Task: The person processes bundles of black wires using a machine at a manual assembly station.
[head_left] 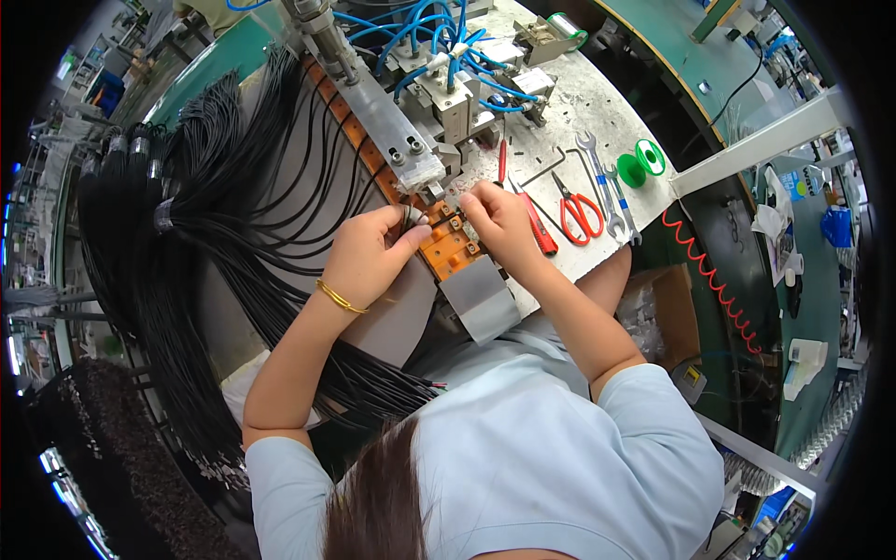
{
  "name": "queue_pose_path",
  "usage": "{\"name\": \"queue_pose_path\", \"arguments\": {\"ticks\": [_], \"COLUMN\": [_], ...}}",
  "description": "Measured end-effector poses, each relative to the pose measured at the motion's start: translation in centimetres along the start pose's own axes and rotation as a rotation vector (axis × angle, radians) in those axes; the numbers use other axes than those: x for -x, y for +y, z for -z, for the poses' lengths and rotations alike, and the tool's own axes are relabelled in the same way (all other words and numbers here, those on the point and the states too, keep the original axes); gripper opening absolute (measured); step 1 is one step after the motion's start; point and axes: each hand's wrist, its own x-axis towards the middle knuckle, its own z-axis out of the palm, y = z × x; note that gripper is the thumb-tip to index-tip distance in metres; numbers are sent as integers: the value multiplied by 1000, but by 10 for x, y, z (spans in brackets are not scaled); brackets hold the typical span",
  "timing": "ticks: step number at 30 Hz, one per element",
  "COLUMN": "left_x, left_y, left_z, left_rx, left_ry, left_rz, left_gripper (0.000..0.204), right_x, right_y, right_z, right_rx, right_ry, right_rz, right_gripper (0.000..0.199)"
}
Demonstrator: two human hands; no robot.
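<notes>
A pale, worn table point(611, 107), speckled with dark scraps, curves along its right edge; beyond that edge lie a green surface point(672, 56), a white frame bar point(761, 142) and a red coiled hose point(702, 271). A cardboard box point(679, 313) of clear plastic stands below the near right corner. Toward the far left, part of another person point(215, 13) shows.

At the table's right edge lie wrenches point(597, 168), a green spool point(631, 171), red-handled scissors point(581, 219) and a red-handled tool point(541, 231). Thick bundles of black cables point(187, 245) fill the left side. A metal machine arm point(387, 126) with blue tubes point(411, 33) reaches from the far edge over the orange fixture point(448, 250), close above the fingers.

The black cable point(445, 221) lies across the fixture near the table's near edge, pinched by the left hand point(378, 250). The right hand point(499, 224) has fingertips bunched at the fixture, covering part of it; whether they grip anything, I cannot tell.
</notes>
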Motion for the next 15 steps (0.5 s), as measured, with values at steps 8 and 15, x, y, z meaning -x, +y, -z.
{"name": "queue_pose_path", "arguments": {"ticks": [8,15], "left_x": [-1,-3], "left_y": [8,3], "left_z": [6,6], "left_rx": [140,291], "left_ry": [-172,-183], "left_rz": [60,89], "left_gripper": [27,19], "right_x": [4,8], "right_y": [-36,-48], "right_z": [3,7], "right_rx": [236,343], "right_ry": [-65,-125], "right_rz": [538,504], "right_gripper": [7,10]}}
